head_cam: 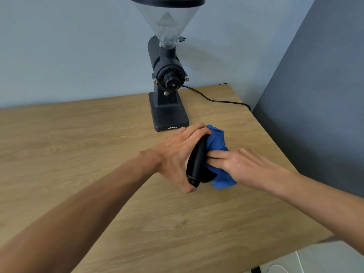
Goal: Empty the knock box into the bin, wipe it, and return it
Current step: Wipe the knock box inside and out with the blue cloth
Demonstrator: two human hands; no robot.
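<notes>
The black knock box [198, 160] is tipped on its side just above the wooden table [78, 146], its opening turned to the right. My left hand [177, 156] grips it from the left, fingers over its top edge and thumb at its lower end. A blue cloth [217, 142] is pushed into the opening and bunches out to the right. My right hand [242, 164] presses the cloth against the box with fingers stretched flat. The inside of the box is hidden by the cloth.
A black coffee grinder [169, 81] with a clear hopper stands right behind the hands, its base close to my left fingers. Its black cable [220, 100] runs right along the table to a dark grey wall [315, 95]. The table's right edge lies close.
</notes>
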